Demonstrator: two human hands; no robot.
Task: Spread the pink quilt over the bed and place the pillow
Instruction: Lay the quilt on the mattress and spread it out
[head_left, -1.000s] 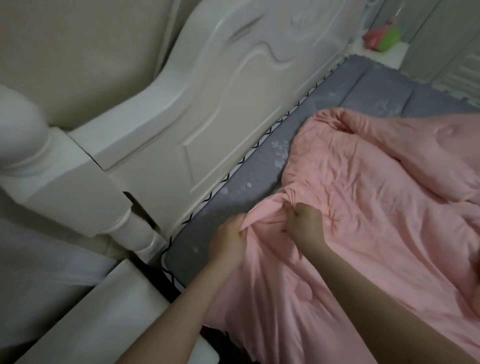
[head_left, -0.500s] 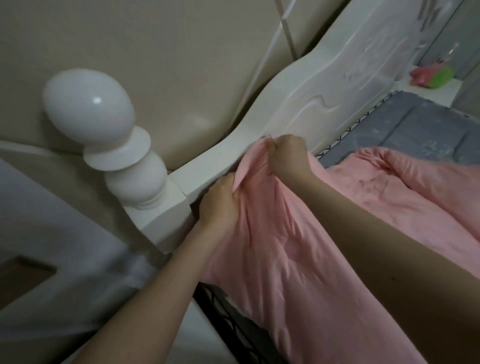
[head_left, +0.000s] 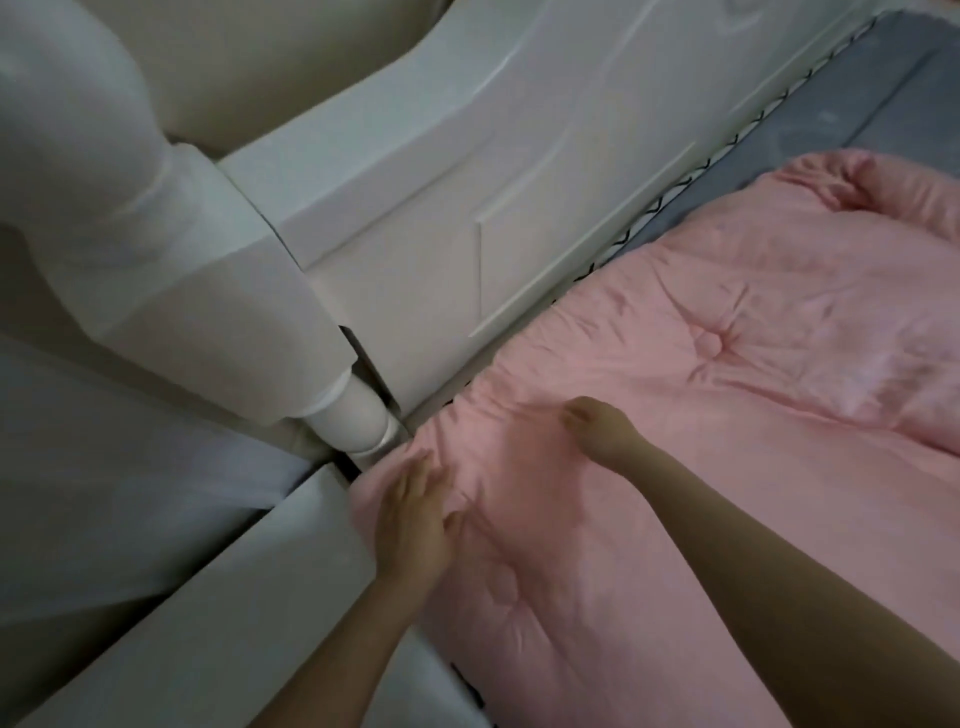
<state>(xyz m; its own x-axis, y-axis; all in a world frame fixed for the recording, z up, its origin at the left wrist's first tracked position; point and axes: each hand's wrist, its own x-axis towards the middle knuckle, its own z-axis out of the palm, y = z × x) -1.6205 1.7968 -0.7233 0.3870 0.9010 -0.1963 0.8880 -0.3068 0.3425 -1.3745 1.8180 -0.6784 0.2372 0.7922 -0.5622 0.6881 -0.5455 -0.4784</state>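
Observation:
The pink quilt (head_left: 717, 395) lies over the near corner of the bed, its corner tucked up against the white headboard (head_left: 467, 218) and bedpost. My left hand (head_left: 413, 519) rests flat on the quilt corner, fingers apart, holding nothing. My right hand (head_left: 602, 428) presses down on the quilt a little farther in, fingers curled against the fabric; no grip on it shows. The far end of the quilt is still bunched at the upper right. No pillow is in view.
The grey mattress cover (head_left: 852, 98) shows bare beyond the quilt at the upper right. A white bedpost (head_left: 156, 234) stands at the left and a white side rail (head_left: 218, 613) runs along the bed's near edge.
Both hands held the quilt corner lifted against the headboard; now the corner lies flat at the bed's corner and both hands have let go and rest on top of it.

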